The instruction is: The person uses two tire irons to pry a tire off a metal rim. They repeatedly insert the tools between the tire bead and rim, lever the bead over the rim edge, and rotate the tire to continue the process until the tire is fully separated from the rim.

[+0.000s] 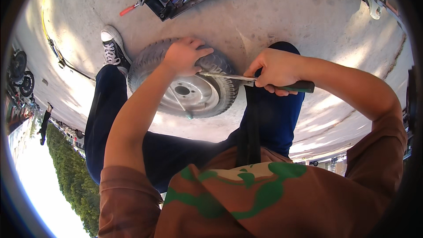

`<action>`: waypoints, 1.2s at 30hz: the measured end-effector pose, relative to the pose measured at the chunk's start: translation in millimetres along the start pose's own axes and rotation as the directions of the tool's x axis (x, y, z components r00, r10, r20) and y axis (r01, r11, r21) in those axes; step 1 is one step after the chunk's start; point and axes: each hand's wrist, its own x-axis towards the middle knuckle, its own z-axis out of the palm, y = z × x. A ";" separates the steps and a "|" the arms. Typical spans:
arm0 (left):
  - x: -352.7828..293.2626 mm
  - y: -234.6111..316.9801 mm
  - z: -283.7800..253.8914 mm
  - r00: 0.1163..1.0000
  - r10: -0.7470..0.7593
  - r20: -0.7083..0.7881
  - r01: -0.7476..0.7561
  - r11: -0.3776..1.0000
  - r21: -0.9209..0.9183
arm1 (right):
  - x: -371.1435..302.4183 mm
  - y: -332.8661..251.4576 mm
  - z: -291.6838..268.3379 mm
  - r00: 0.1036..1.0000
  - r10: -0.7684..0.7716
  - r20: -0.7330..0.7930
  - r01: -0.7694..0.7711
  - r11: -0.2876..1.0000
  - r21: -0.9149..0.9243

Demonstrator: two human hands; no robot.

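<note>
A tyre on a silver metal rim (210, 93) lies flat on the ground between my legs. My left hand (188, 56) rests on the tyre (147, 59), fingers spread over the tread and sidewall, its lower edge close to a metal shaft's tip. My right hand (280, 71) is wrapped round a long screwdriver (305, 87) with a black and green handle. The shaft runs leftward across the tyre, and its tip meets the rim's edge near my left hand. A thin rod with a teal end (189, 116) lies slanting over the rim; its upper part is hidden behind my forearm.
A black toolbox (165, 13) full of wrenches and pliers stands beyond the tyre, with a red-handled tool (128, 10) beside it. A yellow and black hose (53, 46) crosses the concrete at left. My sneaker (113, 46) stands against the tyre. Metal equipment (374, 6) is at far right.
</note>
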 end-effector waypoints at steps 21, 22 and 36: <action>1.9 -2.5 -2.0 0.999 0.039 -0.022 -0.039 0.999 -0.019 | -0.1 17.1 35.6 0.995 -0.030 -0.099 0.031 0.999 0.016; 0.4 -1.1 -2.3 0.999 0.049 -0.024 -0.049 0.999 0.000 | -1.2 14.7 29.5 0.997 -0.018 -0.080 0.018 1.000 0.009; -2.1 -7.4 -15.7 0.984 0.122 0.131 -0.126 0.992 0.016 | -66.3 44.9 10.7 0.987 0.161 -0.028 -0.149 0.956 0.253</action>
